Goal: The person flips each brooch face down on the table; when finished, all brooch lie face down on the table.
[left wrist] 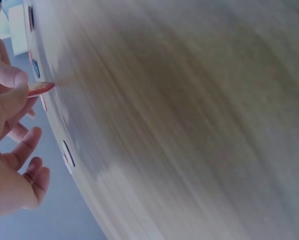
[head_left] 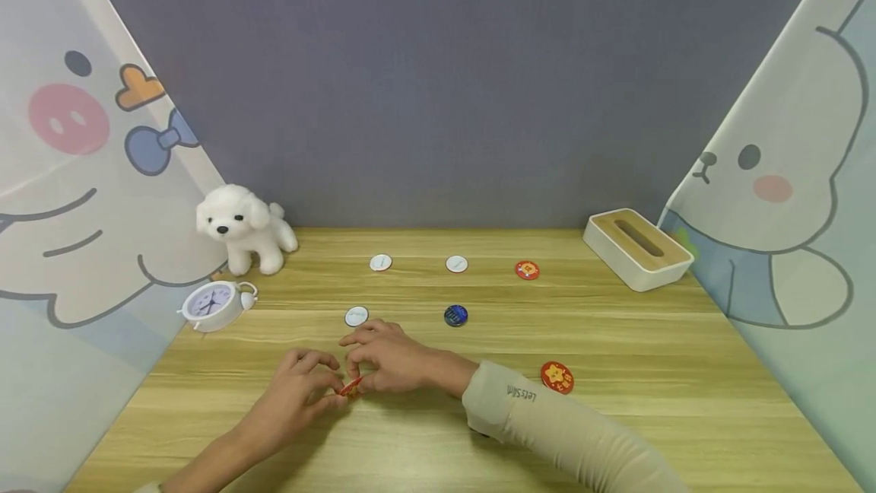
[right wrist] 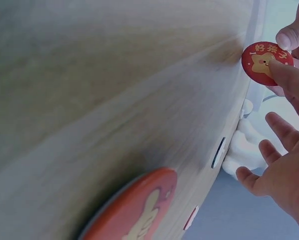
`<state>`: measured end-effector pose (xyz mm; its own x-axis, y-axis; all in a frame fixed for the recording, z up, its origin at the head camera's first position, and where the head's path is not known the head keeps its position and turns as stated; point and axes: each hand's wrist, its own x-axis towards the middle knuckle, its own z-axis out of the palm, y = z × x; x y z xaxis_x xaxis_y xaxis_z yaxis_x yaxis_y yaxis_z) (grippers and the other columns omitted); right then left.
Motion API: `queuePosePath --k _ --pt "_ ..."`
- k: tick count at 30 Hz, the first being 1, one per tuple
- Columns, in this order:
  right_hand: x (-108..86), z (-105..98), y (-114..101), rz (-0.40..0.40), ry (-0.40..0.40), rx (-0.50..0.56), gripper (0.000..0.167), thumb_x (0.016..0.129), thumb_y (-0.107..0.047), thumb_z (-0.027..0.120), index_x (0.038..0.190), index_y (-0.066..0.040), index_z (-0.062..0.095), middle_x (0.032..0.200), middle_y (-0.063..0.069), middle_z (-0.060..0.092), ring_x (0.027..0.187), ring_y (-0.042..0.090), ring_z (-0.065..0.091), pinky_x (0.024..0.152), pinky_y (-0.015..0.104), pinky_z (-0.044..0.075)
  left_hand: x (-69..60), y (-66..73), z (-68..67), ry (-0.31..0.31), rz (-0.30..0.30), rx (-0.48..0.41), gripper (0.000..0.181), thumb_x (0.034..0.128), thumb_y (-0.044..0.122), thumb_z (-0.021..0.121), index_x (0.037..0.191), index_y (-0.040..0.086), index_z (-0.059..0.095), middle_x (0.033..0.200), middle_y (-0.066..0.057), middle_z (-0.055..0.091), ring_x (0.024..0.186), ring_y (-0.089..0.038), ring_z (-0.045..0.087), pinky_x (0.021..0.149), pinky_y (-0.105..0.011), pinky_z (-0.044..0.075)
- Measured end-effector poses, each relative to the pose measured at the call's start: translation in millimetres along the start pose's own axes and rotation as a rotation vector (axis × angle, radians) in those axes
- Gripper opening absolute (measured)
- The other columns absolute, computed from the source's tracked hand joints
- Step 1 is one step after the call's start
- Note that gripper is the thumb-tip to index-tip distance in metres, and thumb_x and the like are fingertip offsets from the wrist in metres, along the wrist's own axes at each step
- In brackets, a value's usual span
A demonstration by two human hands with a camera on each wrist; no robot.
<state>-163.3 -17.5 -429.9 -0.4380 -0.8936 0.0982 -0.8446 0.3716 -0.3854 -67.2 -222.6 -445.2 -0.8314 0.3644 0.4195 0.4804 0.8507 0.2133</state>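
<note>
A round red badge with a yellow star face [right wrist: 260, 63] is tilted on edge, between the two hands, just above the wooden table [head_left: 411, 447]. My left hand [head_left: 297, 394] pinches its left edge with thumb and fingers. From the other side my right hand [head_left: 393, 360] also pinches it, the thumb lying across its printed face in the right wrist view. The other right fingers are spread away from the badge. Beyond the hands lies a white round badge [head_left: 357, 316]; a dark blue badge [head_left: 455, 316] is farther right.
Two white badges [head_left: 380, 262] and a small red badge [head_left: 527, 270] form a back row. A red star badge [head_left: 557, 377] lies beyond the right sleeve. Another red badge [right wrist: 139, 210] sits close to the right wrist camera. Around them stand a plush dog [head_left: 246, 227], alarm clock [head_left: 214, 306] and tissue box [head_left: 639, 249].
</note>
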Motion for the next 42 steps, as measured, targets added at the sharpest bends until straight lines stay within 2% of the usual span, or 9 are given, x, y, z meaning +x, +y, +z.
queuePosePath --k 7,12,17,21,27,34,38,42 --pt "-2.6 1.7 0.5 0.005 -0.023 -0.04 0.01 0.089 -0.031 0.074 0.084 -0.031 0.065 0.152 -0.008 0.049 0.146 0.024 0.034 0.115 0.049 0.031 -0.6 -2.1 3.3 0.023 0.011 -0.01 0.027 0.0657 0.035 0.09 0.075 0.043 0.066 0.105 0.008 0.067 0.103 -0.015 0.049 0.089 -0.037 0.034" --pt "-3.5 2.9 1.4 0.007 -0.02 -0.064 0.01 0.089 -0.03 0.073 0.084 -0.032 0.065 0.153 -0.008 0.049 0.147 0.025 0.034 0.115 0.051 0.031 -0.1 -1.6 5.2 0.009 -0.011 -0.009 0.031 0.0648 0.037 0.091 0.084 0.036 0.066 0.105 0.011 0.068 0.104 -0.014 0.05 0.091 -0.036 0.033" --pt "-4.0 1.6 0.5 0.016 -0.021 -0.063 0.009 0.088 -0.03 0.074 0.084 -0.031 0.066 0.153 -0.007 0.049 0.147 0.026 0.034 0.116 0.052 0.03 1.0 -1.8 5.5 -0.003 -0.009 0.01 0.033 0.0666 0.038 0.09 0.094 0.028 0.074 0.106 0.011 0.067 0.103 -0.015 0.051 0.091 -0.036 0.034" --pt "-4.5 2.8 0.4 0.013 -0.024 -0.084 0.01 0.088 -0.03 0.074 0.083 -0.032 0.066 0.153 -0.008 0.048 0.147 0.025 0.034 0.116 0.05 0.03 1.2 -2.1 5.7 -0.022 0.005 0.011 0.026 0.0689 0.038 0.088 0.092 0.031 0.077 0.106 0.007 0.068 0.103 -0.017 0.051 0.091 -0.039 0.035" --pt "-6.1 3.7 0.4 -0.011 -0.017 -0.141 0.01 0.087 -0.03 0.076 0.083 -0.033 0.067 0.151 -0.008 0.05 0.145 0.025 0.036 0.115 0.047 0.031 1.0 0.0 4.7 -0.071 -0.025 -0.02 0.02 0.0707 0.036 0.087 0.087 0.034 0.075 0.106 0.007 0.067 0.105 -0.019 0.05 0.092 -0.046 0.038" --pt "-7.9 5.5 0.4 -0.022 -0.031 -0.196 0.01 0.086 -0.031 0.077 0.083 -0.035 0.068 0.152 -0.009 0.049 0.147 0.025 0.034 0.116 0.049 0.03 1.0 1.5 4.2 -0.1 -0.047 -0.032 0.021 0.0707 0.036 0.087 0.087 0.036 0.075 0.108 0.008 0.066 0.108 -0.02 0.05 0.094 -0.049 0.038" --pt "-6.9 6.2 0.2 -0.046 -0.033 -0.258 0.008 0.085 -0.032 0.077 0.086 -0.036 0.071 0.152 -0.008 0.049 0.147 0.026 0.034 0.115 0.052 0.032 0.8 1.1 4.0 -0.097 -0.032 -0.023 0.021 0.0705 0.036 0.088 0.087 0.036 0.075 0.108 0.008 0.066 0.108 -0.021 0.05 0.094 -0.049 0.039" --pt "-6.0 8.0 -0.8 -0.077 -0.054 -0.351 0.006 0.088 -0.037 0.076 0.093 -0.04 0.074 0.153 -0.008 0.048 0.147 0.026 0.032 0.115 0.057 0.032 0.7 -0.2 3.6 -0.083 0.008 -0.011 0.021 0.0694 0.038 0.087 0.087 0.036 0.076 0.108 0.007 0.067 0.107 -0.021 0.05 0.092 -0.05 0.04"
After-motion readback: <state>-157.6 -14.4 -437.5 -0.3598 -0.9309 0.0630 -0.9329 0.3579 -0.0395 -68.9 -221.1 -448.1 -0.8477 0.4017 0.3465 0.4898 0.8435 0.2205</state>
